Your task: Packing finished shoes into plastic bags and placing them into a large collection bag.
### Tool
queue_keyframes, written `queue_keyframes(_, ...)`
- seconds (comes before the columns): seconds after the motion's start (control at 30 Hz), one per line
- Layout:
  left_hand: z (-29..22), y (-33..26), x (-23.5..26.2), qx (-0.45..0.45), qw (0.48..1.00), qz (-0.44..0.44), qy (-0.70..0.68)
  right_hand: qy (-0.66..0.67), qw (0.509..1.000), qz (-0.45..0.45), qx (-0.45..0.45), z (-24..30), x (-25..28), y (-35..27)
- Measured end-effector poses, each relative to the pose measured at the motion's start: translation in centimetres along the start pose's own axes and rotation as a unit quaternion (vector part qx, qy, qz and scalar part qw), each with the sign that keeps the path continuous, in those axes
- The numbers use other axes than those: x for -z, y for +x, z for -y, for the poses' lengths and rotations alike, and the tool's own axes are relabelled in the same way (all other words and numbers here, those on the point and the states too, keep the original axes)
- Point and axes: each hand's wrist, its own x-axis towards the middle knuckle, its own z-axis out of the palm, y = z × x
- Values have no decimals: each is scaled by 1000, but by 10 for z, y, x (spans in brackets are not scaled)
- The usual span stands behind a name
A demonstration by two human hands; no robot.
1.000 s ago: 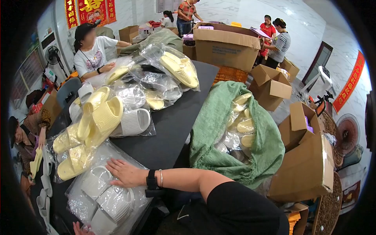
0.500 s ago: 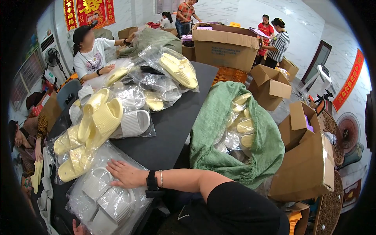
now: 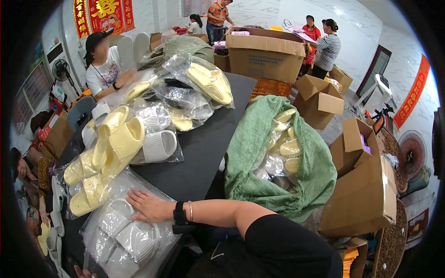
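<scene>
The right hand lies flat and open on a clear bag of grey slippers on the black table. The left hand shows only fingertips at the bottom edge; I cannot tell its state.

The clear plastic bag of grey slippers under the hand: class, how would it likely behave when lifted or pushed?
The bag of grey slippers looks crinkly and glossy, so probably slippery and floppy. Its foam-like slippers suggest light weight. The right hand rests flat on it.

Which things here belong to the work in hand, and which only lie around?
In hand: right hand, flat on bag of grey slippers.
Lying about: yellow slippers, green sack, cardboard boxes.
</scene>
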Motion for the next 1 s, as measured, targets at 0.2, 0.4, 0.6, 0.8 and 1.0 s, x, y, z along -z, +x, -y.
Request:
queue_keyframes(0.2,27,-53,-47,-367,896,241,-62,-3,1000,3,-10,-5,-1,-2)
queue_keyframes(0.4,44,-81,-37,-454,806,364,-105,7,1000,-2,2,3,-3,8)
queue_keyframes(0.6,5,-77,-41,-418,850,290,136,3,1000,4,-12,-3,3,-1)
queue_keyframes(0.8,-22,-73,-71,-432,866,228,105,5,1000,17,-20,-1,0,0)
queue_keyframes(1.0,-36,-28,-96,-609,732,173,253,0,1000,15,-16,-2,-1,0)
